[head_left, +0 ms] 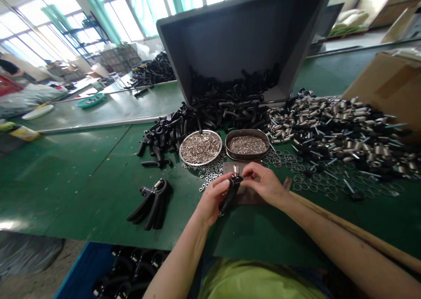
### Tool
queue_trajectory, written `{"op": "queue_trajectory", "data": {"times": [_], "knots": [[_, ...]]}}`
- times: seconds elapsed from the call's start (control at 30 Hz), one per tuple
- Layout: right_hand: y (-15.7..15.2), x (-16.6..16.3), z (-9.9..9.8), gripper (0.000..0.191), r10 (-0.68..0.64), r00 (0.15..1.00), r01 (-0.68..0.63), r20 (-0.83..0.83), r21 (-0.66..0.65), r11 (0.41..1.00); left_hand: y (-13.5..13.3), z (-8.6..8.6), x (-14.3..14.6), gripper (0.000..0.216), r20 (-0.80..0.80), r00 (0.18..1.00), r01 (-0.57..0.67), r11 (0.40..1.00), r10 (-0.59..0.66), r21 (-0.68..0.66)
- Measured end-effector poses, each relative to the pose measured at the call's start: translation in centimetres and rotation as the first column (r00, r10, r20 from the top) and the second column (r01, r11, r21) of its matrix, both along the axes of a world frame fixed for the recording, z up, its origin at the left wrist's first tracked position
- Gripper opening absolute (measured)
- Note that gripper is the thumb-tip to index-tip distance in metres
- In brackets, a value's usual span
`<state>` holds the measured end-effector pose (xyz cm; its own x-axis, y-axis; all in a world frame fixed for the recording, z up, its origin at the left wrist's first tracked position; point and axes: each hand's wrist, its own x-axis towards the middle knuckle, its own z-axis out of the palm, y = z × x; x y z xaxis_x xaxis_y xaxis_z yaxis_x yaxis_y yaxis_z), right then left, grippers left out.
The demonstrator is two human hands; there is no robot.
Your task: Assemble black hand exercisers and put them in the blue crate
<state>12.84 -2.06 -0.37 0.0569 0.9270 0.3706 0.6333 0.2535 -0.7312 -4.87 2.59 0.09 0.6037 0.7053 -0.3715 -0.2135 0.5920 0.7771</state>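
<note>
My left hand [213, 193] is closed round a black hand grip strengthener [231, 193], held above a flat metal plate [251, 197]. A silvery coil spring [236, 170] shows at its upper end. The thumb and forefinger of my right hand [261, 183] are pinched together against the strengthener's right side, just below the spring. Whatever lies between those fingertips is too small to make out. To the left, more black hand grip strengtheners [153, 204] lie together on the green table [82, 180].
Beyond my hands stand a round dish of small metal pins [201, 147] and an oval tin of tiny parts [247, 144]. Black handles [184, 123] spill from a tipped grey bin [243, 40]. Springs and bolts [345, 132] pile at right, near metal rings [305, 183] and a cardboard box [388, 88].
</note>
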Motion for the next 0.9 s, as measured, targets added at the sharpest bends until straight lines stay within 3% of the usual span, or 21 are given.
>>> {"op": "queue_trajectory", "data": {"times": [0.07,0.13,0.17,0.23,0.3,0.33,0.4,0.47,0.53,0.67,0.8,0.9], "knots": [[0.1,1.1,-0.7,0.007,0.023,0.962,-0.045,0.272,0.073,0.996,0.7,0.0,0.2,0.059,-0.101,0.991,0.105,0.98,-0.089,0.17],[0.2,2.3,-1.5,0.014,0.039,0.833,-0.124,0.552,0.118,0.985,1.3,-0.1,0.7,0.064,-0.27,0.954,0.226,0.901,-0.129,0.37],[0.2,2.8,-2.0,0.017,0.049,0.757,-0.165,0.651,0.119,0.979,1.4,-0.3,0.9,0.065,-0.369,0.923,0.291,0.827,-0.111,0.481],[0.4,3.4,-2.6,0.02,0.08,0.639,-0.231,0.765,0.092,0.969,1.2,-0.8,1.3,0.065,-0.536,0.844,0.434,0.606,-0.014,0.667],[0.5,3.6,-2.8,0.021,0.103,0.579,-0.271,0.809,0.072,0.96,0.6,-1.3,1.5,0.061,-0.631,0.768,0.562,0.353,0.114,0.748],[0.4,3.6,-2.7,0.02,0.112,0.567,-0.277,0.816,0.061,0.959,0.2,-1.6,1.6,0.06,-0.656,0.736,0.61,0.255,0.168,0.75],[-0.2,3.7,-2.1,0.019,0.122,0.57,-0.25,0.813,0.03,0.968,-0.5,-2.1,1.5,0.061,-0.682,0.69,0.666,0.156,0.243,0.729],[-1.7,4.3,-1.5,0.018,0.088,0.609,-0.141,0.788,-0.001,0.99,-0.9,-2.4,1.5,0.064,-0.686,0.664,0.67,0.172,0.297,0.722],[-4.4,5.5,-1.3,0.016,-0.005,0.662,0.049,0.75,-0.037,0.998,-1.1,-2.5,1.5,0.063,-0.691,0.637,0.657,0.228,0.341,0.718],[-11.3,8.9,-3.0,0.029,-0.177,0.704,0.4,0.688,-0.179,0.899,-1.1,-2.5,1.8,0.057,-0.716,0.579,0.664,0.284,0.39,0.691],[-14.9,9.8,-4.0,0.03,-0.254,0.716,0.556,0.65,-0.312,0.771,-1.0,-2.3,2.0,0.057,-0.738,0.556,0.677,0.306,0.384,0.669],[-13.9,8.0,-1.8,0.03,-0.319,0.761,0.568,0.564,-0.342,0.749,-1.0,-2.2,2.1,0.058,-0.758,0.538,0.691,0.322,0.369,0.647]]}}
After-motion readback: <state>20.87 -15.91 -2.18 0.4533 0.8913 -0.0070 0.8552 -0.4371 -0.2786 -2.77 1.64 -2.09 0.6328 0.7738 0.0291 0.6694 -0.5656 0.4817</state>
